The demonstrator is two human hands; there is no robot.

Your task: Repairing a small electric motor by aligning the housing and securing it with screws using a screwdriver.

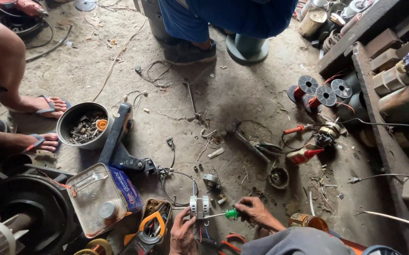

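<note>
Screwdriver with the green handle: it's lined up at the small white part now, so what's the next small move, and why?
Probably seat the tip and turn. The right hand grips the screwdriver by its green handle, with the shaft running level into the side of the white part, which the left hand steadies from below. Whether the tip already sits in a screw is too small to tell.

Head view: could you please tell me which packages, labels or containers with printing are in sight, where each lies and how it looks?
Tin can: on its side on the floor, lower left; rectangular, silver face, blue printed side, round cap.
Glue bottle: lying on the floor, right of centre; red with pointed nozzle, pale label.
Small jar: by the right forearm; round, amber with printed band.
</note>
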